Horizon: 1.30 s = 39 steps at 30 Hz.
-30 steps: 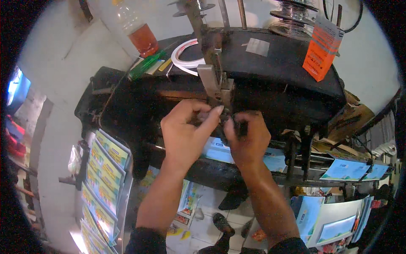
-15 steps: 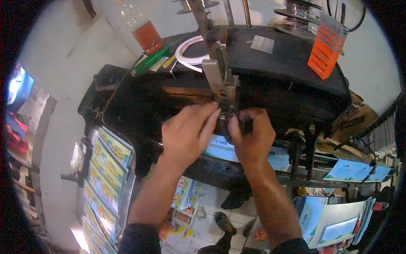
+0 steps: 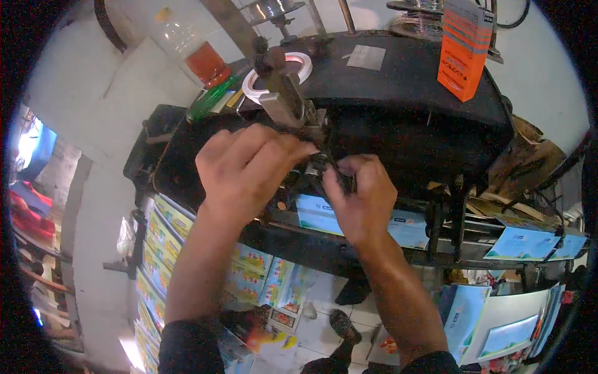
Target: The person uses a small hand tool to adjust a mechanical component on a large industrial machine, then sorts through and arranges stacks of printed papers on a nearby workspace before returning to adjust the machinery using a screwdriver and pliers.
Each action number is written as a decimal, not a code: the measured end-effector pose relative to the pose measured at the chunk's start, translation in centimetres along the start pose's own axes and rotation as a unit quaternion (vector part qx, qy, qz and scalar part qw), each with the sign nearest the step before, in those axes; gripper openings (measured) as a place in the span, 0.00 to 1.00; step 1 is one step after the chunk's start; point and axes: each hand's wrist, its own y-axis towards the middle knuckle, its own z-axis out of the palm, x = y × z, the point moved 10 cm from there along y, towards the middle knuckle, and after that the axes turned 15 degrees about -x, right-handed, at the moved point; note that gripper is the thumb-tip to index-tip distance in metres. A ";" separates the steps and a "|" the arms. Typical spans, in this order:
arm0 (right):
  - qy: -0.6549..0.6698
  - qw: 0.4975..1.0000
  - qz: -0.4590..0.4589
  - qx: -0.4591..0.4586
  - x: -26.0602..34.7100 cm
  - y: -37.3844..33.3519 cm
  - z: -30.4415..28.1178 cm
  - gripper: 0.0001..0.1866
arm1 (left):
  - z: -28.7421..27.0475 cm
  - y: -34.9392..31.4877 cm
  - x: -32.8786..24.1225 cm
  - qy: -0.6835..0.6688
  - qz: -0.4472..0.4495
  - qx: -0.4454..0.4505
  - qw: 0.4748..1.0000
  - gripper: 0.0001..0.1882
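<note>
At the front of a black machine (image 3: 398, 81), a metal head assembly (image 3: 296, 106) with a steel bracket stands upright. My left hand (image 3: 240, 165) is at its lower left, fingers bent together and fingertips against the lower part. What they hold, if anything, is hidden. My right hand (image 3: 366, 196) is closed at the right, thumb and curled index finger at a small dark metal part (image 3: 319, 163) under the head. The fingers partly cover that part.
On the machine top lie a white tape roll (image 3: 252, 87), a pale paper piece (image 3: 366, 57), a bottle of reddish liquid (image 3: 208, 64) and an orange box (image 3: 462, 62). Wire spools (image 3: 416, 25) stand behind. Printed blue sheets (image 3: 523, 242) lie below right; yellow-green sheets (image 3: 163, 249) are stacked left.
The view has shifted, with the machine head now farther left. My left hand has moved up and left, its wrist raised. My right hand stays by the dark part below the head.
</note>
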 end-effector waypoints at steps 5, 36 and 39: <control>0.006 1.000 -0.005 0.001 0.0 -0.2 0.1 0.11 | 0.2 0.1 -1.7 -0.038 0.106 -0.009 0.994 0.10; -0.033 0.999 -0.034 -0.008 0.3 -0.3 0.1 0.14 | 1.1 -5.9 -0.4 -0.239 -0.441 0.108 0.858 0.18; -0.005 0.998 -0.065 -0.027 1.0 -0.2 -0.3 0.15 | 1.3 -7.1 0.6 -0.240 -0.458 0.068 0.853 0.16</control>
